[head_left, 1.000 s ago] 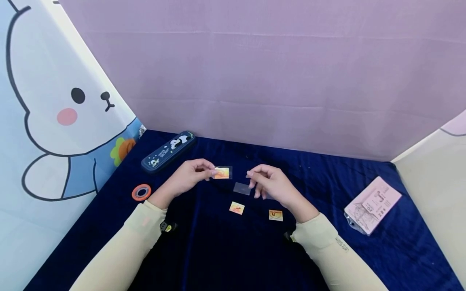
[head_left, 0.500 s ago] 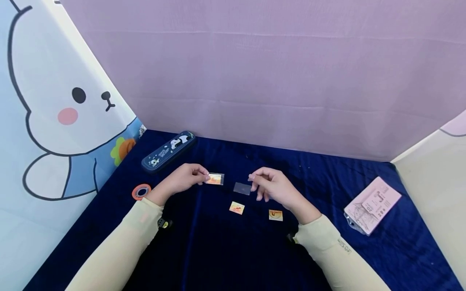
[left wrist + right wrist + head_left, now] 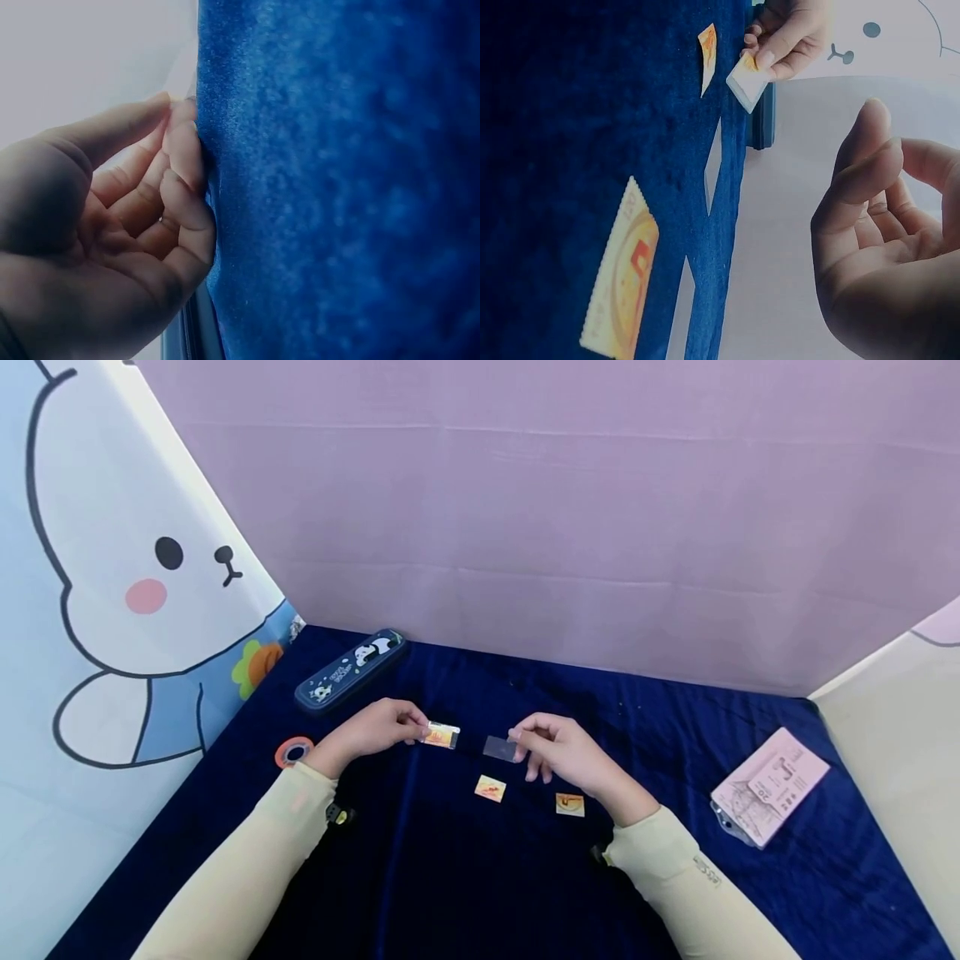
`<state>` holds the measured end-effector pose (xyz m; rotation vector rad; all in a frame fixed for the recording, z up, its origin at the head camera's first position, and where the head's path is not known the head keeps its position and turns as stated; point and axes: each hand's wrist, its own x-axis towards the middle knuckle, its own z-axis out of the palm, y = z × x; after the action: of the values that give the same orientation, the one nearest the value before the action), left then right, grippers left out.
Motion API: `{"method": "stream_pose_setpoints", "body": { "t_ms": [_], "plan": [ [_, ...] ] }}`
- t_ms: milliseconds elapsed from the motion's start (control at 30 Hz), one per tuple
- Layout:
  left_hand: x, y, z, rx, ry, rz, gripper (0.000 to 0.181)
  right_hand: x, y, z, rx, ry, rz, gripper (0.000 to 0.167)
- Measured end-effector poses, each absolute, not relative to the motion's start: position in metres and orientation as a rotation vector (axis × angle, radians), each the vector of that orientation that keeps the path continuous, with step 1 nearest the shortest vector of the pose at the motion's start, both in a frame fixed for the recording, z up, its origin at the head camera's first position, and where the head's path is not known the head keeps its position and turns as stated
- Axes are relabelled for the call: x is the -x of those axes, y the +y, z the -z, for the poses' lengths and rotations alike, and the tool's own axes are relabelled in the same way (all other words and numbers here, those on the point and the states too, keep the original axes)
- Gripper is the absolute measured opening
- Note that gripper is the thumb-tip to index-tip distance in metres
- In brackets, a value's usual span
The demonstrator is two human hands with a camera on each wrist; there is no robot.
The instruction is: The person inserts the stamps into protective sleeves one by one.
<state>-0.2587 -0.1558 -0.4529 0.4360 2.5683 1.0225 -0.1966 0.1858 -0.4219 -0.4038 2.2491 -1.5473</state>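
My left hand (image 3: 381,727) pinches a yellow-orange postage stamp in a small clear sleeve (image 3: 441,736) between thumb and fingers, just above the blue cloth. To its right, my right hand (image 3: 564,747) has thumb and fingertip together, with nothing visible between them in the right wrist view. Below that hand, a clear sleeve (image 3: 498,748) lies on the cloth; another clear sleeve (image 3: 681,315) shows in the right wrist view. Two loose stamps lie nearer the body: one stamp (image 3: 490,788) in the middle, another stamp (image 3: 570,804) farther right, its serrated edge plain in the right wrist view.
A dark blue panda pencil case (image 3: 351,670) lies at the back left, with an orange ring-shaped roll (image 3: 293,751) in front of it. A pink booklet (image 3: 771,787) rests at the right. A lilac curtain (image 3: 555,543) hangs behind the blue cloth (image 3: 450,877).
My left hand has moved left and slightly down with the sleeved stamp, away from my right hand. The right hand has barely moved. The loose stamps lie where they were.
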Motion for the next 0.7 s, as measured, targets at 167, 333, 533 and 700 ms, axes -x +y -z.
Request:
{"method": "stream_pose_setpoints", "body": {
  "t_ms": [167,333,533,700],
  "plan": [
    [0.2583,-0.1537,0.4519,-0.417,2.629,-0.93,0.017,0.1969,0.1864,0.4218,0.401,2.256,1.535,0.039],
    [0.2558,-0.1509,0.4495,-0.382,2.635,-0.874,0.016,0.1961,0.1854,0.4223,0.411,2.236,1.524,0.041],
    [0.2564,-0.1495,0.4491,-0.351,2.637,-0.835,0.027,0.1963,0.1862,0.4226,0.408,2.233,1.531,0.041],
    [0.2578,-0.1475,0.4472,-0.351,2.645,-0.791,0.035,0.1971,0.1871,0.4228,0.397,2.22,1.534,0.042]
  ]
}}
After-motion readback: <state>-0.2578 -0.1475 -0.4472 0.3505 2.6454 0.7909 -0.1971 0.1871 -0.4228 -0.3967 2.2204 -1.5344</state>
